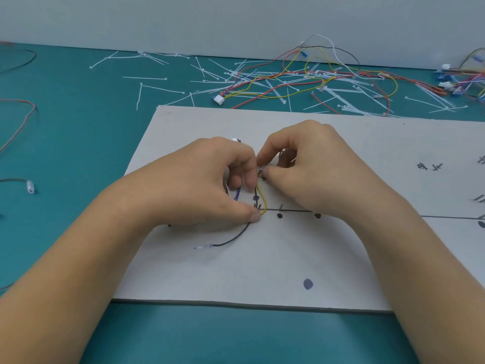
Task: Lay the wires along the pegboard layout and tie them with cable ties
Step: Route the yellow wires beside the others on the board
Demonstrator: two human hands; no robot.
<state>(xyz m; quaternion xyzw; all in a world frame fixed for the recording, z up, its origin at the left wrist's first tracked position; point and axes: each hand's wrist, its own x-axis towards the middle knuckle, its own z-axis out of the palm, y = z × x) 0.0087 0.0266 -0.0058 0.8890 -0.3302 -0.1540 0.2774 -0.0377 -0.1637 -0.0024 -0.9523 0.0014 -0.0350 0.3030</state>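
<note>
Both hands meet in the middle of the frame over a pale grey pegboard (pixel 328 258) lying on a teal mat (pixel 78 143). The left hand (pixel 207 185) has its fingers curled down over a small bunch of wires (pixel 258 195). Its thumb presses the yellow wire (pixel 264 206) to the board where a drawn black line (pixel 296 210) begins, beside short dark pegs (pixel 281 207). The right hand (pixel 312 174) pinches the top of the same bunch between thumb and forefinger, its fingertips touching those of the left. A black wire (pixel 233 239) trails from under the left thumb toward the lower left and ends in a pale terminal. A purple wire (pixel 237 193) shows beneath the left hand's curled fingers. Across the top of the mat lie scattered white cable ties (pixel 144 78). To the upper right sits a tangle of red, yellow and white wire harnesses (pixel 315 80).
</note>
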